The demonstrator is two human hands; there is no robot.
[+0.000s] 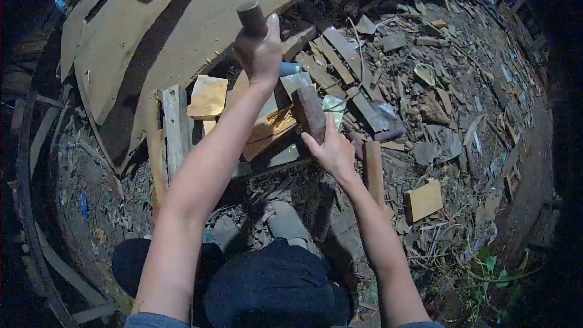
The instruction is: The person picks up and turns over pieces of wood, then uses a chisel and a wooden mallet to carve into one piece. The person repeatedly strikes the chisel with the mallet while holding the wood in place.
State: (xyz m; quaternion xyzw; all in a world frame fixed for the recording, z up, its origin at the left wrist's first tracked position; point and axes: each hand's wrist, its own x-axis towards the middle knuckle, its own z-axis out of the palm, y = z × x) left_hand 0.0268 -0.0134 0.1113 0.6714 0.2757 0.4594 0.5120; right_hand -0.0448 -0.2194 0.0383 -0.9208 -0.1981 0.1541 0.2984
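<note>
Near the curved board edge (280,0), the left hand (260,56) clenches a cylinder (251,19), apart from the right hand (334,153) pinching a block (310,112).

Single view, worn on the head: looks forward and steeply down past the wearer's dark trousers (273,285). Brown block (310,114) near mid-frame, close range, within reach of left hand (260,54) and right hand (335,150). Wide, rounded field also takes in large flat boards (200,18) beyond the block and littered ground (449,127) to its right.
</note>
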